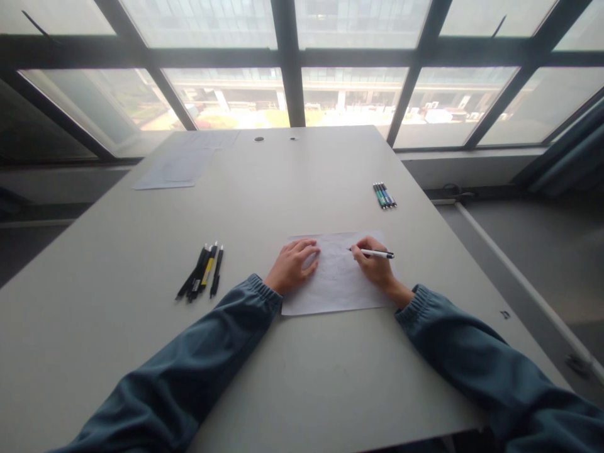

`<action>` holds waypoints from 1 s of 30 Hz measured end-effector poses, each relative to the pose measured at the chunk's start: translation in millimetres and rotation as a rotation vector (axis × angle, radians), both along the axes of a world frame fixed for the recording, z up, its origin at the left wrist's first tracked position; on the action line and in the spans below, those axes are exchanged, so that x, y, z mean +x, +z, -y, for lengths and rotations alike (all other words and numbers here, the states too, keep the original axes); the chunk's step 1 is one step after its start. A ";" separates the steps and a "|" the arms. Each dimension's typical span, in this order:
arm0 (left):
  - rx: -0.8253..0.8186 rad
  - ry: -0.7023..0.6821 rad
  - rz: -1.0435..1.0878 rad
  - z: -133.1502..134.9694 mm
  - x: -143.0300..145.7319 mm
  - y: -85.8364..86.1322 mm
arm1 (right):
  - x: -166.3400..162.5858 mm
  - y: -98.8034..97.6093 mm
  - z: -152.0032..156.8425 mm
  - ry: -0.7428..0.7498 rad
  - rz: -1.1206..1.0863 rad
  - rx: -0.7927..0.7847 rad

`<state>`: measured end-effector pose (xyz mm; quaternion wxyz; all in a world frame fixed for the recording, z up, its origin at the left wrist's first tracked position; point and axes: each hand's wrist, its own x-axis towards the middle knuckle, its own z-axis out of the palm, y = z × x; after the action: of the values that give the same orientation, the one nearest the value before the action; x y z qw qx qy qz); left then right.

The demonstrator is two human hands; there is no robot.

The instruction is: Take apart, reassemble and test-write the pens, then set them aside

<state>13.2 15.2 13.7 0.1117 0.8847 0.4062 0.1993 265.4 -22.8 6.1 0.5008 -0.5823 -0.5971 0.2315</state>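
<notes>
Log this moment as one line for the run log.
left hand: flat on sheet | right hand: holds pen, tip on sheet | spare pens left

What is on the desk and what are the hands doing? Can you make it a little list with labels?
left hand: left hand lies flat on the sheet of paper
right hand: right hand has its grip shut on a white pen, tip on the sheet
left of the sheet: bundle of black pens
far right: small row of pens
far left corner: more papers
surface: grey table
</notes>
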 end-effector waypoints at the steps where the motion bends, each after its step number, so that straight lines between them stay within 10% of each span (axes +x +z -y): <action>1: -0.001 -0.001 0.004 -0.1 -0.1 -0.4 | -0.2 0.3 0.5 0.002 -0.023 0.010; 13: 0.003 -0.119 0.345 2.9 0.7 7.8 | -4.2 23.6 19.1 0.633 -0.296 -0.176; 30: 0.061 -0.060 0.554 5.8 4.5 12.1 | -0.4 12.0 8.1 0.459 -0.750 -0.307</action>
<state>17.7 9.5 25.8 0.1979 0.8110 0.3276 0.4425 264.9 -30.9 18.1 0.5259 -0.3786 -0.4472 0.6165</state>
